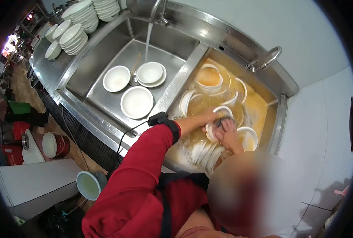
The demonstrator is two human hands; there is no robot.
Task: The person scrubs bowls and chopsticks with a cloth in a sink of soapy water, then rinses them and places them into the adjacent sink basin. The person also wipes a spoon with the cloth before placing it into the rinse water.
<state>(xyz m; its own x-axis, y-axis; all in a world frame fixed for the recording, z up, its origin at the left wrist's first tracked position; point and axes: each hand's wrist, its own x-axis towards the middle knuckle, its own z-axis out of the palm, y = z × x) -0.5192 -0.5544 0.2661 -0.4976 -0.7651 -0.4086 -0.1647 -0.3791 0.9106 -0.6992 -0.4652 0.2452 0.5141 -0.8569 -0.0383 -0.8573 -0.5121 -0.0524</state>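
Observation:
Over the soapy right basin, my left hand [210,118] grips a white bowl [211,133] at its side, its fingers partly hidden. My right hand [228,134] is pressed to the same bowl, fingers curled round a dark scouring pad [220,121]. Just below the hands, a row of white dishes [208,154] stands on edge in the water. To the right, a tilted white bowl [253,135] touches the suds. Beyond the hands, another bowl [209,76] holds orange-brown water, and further dishes lie partly sunk around it.
Water runs from the faucet [150,31] into the left basin [101,85], where several white bowls [136,102] sit. Stacked bowls [73,39] stand on the far-left counter. A second faucet [265,59] overhangs the right basin. A light-blue bucket [90,185] stands at lower left.

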